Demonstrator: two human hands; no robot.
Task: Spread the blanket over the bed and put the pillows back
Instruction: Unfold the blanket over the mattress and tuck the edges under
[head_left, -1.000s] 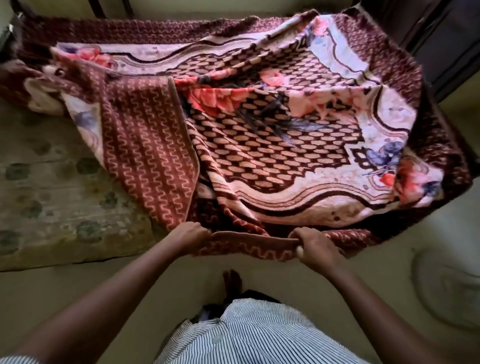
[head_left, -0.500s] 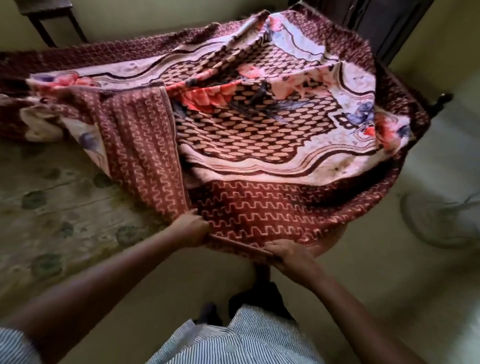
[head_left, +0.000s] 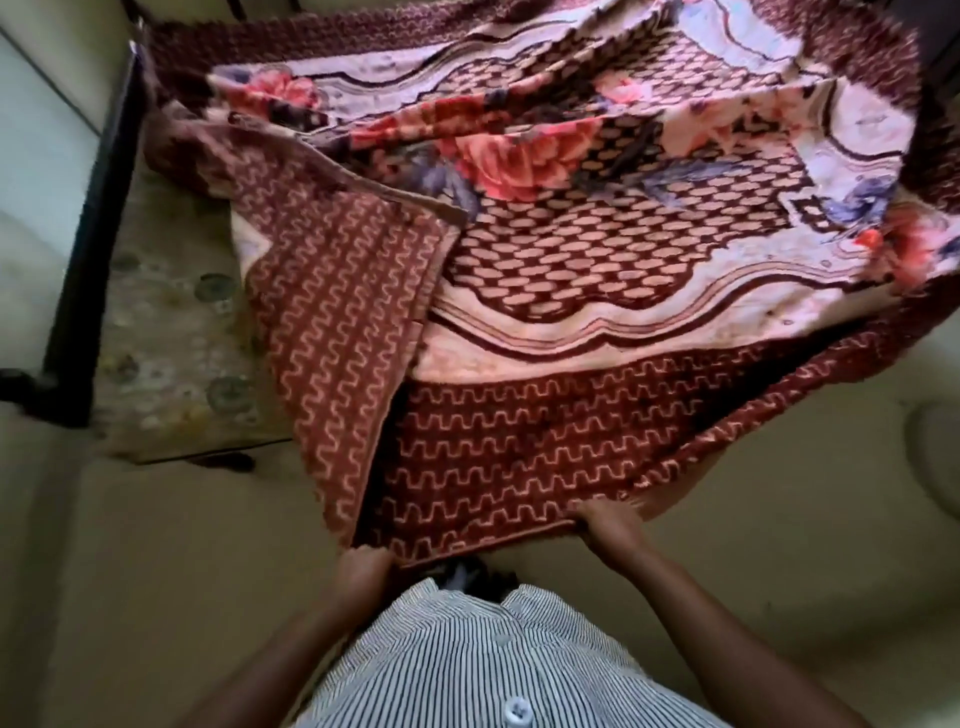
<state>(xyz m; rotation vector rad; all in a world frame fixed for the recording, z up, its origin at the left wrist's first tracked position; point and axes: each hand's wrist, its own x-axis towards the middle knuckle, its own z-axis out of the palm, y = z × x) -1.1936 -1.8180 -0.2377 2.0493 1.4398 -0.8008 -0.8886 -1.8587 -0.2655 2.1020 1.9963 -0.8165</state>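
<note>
Both hands grip the near hem of the blanket (head_left: 597, 291): left hand (head_left: 363, 569) at lower centre, right hand (head_left: 608, 525) beside it. Blanket lies rumpled over the bed (head_left: 171, 322), upper frame.

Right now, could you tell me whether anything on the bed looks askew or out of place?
Yes: the maroon floral plush blanket is askew, its left part folded back on itself, leaving the pale spotted mattress bare there.
</note>
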